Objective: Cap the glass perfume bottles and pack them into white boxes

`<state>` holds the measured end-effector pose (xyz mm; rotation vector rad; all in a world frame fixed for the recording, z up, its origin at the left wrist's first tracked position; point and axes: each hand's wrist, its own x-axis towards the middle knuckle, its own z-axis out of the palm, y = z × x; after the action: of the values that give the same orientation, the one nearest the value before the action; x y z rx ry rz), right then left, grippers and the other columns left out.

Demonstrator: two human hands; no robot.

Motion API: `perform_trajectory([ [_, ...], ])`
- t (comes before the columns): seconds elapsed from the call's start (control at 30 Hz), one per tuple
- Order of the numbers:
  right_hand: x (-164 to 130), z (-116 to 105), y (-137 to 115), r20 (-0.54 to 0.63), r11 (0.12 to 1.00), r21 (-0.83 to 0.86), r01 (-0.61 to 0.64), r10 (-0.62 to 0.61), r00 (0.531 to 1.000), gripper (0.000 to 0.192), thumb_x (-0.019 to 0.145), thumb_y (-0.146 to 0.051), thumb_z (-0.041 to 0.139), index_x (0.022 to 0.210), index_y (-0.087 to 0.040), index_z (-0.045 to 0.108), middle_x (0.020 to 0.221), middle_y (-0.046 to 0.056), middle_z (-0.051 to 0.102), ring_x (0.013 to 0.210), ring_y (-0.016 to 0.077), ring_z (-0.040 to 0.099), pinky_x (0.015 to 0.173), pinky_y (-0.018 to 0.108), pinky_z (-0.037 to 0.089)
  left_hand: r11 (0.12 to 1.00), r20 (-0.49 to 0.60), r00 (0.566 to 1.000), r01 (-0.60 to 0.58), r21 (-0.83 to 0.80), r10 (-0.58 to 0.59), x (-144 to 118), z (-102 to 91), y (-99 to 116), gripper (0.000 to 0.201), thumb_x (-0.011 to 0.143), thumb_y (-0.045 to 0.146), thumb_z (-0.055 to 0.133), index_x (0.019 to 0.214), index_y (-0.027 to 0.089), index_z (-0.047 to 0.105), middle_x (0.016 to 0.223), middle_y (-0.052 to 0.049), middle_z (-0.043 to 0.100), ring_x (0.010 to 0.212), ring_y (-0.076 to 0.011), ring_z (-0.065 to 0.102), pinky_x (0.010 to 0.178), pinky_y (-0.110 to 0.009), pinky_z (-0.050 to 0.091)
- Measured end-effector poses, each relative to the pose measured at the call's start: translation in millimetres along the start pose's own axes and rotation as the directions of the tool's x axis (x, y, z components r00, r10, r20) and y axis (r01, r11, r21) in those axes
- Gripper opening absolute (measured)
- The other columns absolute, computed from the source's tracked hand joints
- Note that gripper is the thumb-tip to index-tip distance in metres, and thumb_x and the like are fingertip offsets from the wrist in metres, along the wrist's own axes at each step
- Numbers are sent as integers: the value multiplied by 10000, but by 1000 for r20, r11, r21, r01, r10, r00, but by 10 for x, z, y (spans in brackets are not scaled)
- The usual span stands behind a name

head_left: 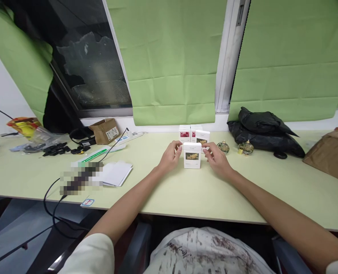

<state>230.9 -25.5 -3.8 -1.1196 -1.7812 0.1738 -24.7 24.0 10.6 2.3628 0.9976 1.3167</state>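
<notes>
A small white box (192, 160) with a picture of yellow flowers stands upright on the table in front of me. My left hand (170, 156) is at its left side, fingers bent and apart, with a narrow gap to the box. On the other side, my right hand (218, 160) has its curved fingers close to the box's upper right edge, and I see no grip on it. Behind stands a similar white box (203, 135), partly hidden by the front one. Two white boxes with red flower pictures, a left one (184, 129) and a right one (195, 128), stand farther back.
Two ornate glass bottles (245, 147) stand to the right, before a black plastic bag (264, 133). A brown paper package (331, 154) lies at the far right. Leftward are white papers (116, 174), an open cardboard box (105, 131), black cables and small black parts (56, 149).
</notes>
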Motion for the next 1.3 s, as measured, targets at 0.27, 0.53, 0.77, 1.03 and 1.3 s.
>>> perform_trajectory([
  [0.27,-4,-8,-23,-3,999,-28,37,-38,999,289,1080,-471,429,1235,-276,577,1204,75,668,869,214,667,700,358,560,1000,-1,1000,5,-20,-5,0,-2,9,248,1097,420,378,1227,245,497,1129,-61,633,941,-194,602,818,-355,478],
  [0.53,-15,11,-45,3,998,-24,52,-52,999,263,1051,-471,476,1213,-282,560,1148,68,682,848,219,681,687,363,574,1000,-11,1000,-3,-5,3,2,-4,-4,248,1096,420,367,1204,237,495,1114,-69,625,949,-203,591,822,-364,473],
  [0.77,-42,23,-58,24,999,-21,50,-49,998,255,1039,-490,505,1173,-277,550,1109,58,678,848,216,684,707,364,579,1000,-16,1000,-5,11,6,1,2,-34,241,1096,381,353,1217,236,503,1105,-70,628,924,-204,595,838,-380,478],
  [1.03,-35,56,-81,-6,972,-67,227,-228,974,217,1067,-409,468,1173,-276,602,1208,108,622,1099,278,636,827,421,593,990,-71,989,-123,73,128,20,35,1,191,1074,305,413,1196,239,545,1221,-104,554,1013,-201,596,770,-335,510],
  [1.3,-40,89,-119,50,923,-136,359,-355,933,268,1081,-332,435,1292,-322,600,1235,123,609,1172,315,582,1011,540,521,986,-3,987,-162,29,162,12,4,55,234,1089,337,380,1233,237,535,1180,-102,591,1082,-224,583,889,-381,521],
])
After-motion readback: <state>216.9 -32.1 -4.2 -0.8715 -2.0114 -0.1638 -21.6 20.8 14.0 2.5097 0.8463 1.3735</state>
